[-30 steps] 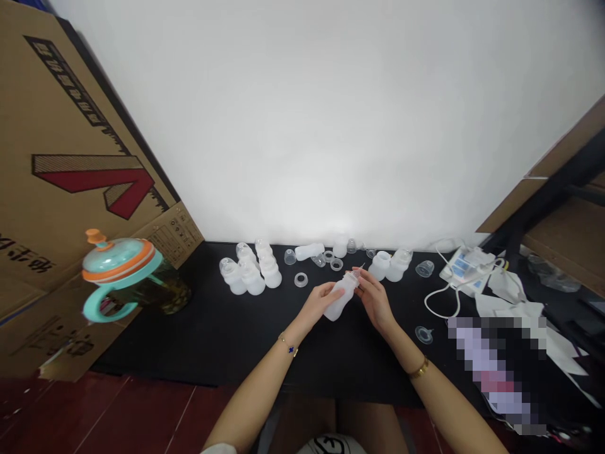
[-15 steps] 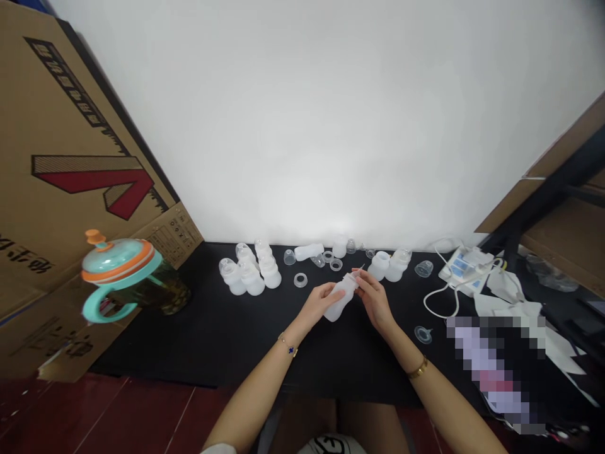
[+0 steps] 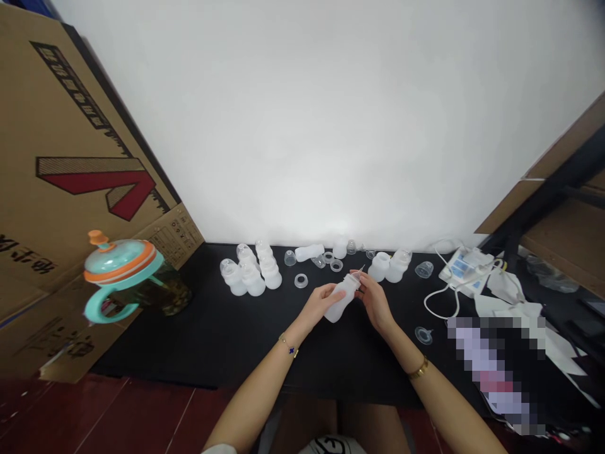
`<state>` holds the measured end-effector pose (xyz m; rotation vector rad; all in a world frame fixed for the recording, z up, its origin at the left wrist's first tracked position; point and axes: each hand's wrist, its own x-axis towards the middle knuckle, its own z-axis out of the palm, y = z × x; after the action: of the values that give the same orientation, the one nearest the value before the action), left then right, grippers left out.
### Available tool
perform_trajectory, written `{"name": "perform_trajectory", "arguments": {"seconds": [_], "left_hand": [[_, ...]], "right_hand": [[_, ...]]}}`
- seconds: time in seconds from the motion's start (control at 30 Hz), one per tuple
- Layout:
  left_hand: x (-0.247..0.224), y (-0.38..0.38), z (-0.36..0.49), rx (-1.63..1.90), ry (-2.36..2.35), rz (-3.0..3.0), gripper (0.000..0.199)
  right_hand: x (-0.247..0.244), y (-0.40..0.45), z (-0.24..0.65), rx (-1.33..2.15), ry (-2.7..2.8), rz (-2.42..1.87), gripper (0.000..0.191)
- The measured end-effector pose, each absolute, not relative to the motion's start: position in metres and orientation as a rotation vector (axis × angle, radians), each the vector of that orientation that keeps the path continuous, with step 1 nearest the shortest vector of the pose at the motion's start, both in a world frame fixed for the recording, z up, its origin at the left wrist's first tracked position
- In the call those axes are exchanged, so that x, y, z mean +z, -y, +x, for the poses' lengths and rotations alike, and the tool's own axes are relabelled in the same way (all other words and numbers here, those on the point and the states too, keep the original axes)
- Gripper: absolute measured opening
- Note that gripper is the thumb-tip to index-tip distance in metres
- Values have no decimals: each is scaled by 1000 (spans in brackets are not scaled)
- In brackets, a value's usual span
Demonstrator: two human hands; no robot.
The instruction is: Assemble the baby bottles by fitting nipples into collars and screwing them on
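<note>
A frosted white bottle [image 3: 339,302] is tilted toward the upper right above the black table. My left hand [image 3: 320,305] is wrapped round its body. At the bottle's mouth, my right hand [image 3: 375,301] has its fingers on a clear nipple piece [image 3: 358,273] whose tip points up and right. White bottles with clear caps [image 3: 252,277] stand in a group to the left. Beyond my right hand are an open bottle [image 3: 379,266] and a capped one [image 3: 397,266]. A clear ring [image 3: 300,280] lies left of the held bottle.
A large teal-lidded jug [image 3: 155,284] stands at the left beside a cardboard box [image 3: 70,208]. Rings, caps and a lying bottle [image 3: 309,252] are along the wall. At the right are a clear nipple [image 3: 424,335], a clear cap [image 3: 424,269], a white cable [image 3: 442,315] and papers.
The right fingers have shifted slightly around the nipple piece at the bottle's mouth. My left hand keeps its hold, and the bottle has barely moved.
</note>
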<state>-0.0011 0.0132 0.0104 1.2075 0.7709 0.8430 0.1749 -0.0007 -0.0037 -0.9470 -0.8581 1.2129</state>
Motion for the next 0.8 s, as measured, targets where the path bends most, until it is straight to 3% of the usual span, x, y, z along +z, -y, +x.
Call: {"name": "perform_trajectory", "arguments": {"seconds": [0.8], "left_hand": [[8, -14, -2, 835, -754, 1259, 52]], "right_hand": [[-2, 1, 175, 1176, 822, -962, 27]]}}
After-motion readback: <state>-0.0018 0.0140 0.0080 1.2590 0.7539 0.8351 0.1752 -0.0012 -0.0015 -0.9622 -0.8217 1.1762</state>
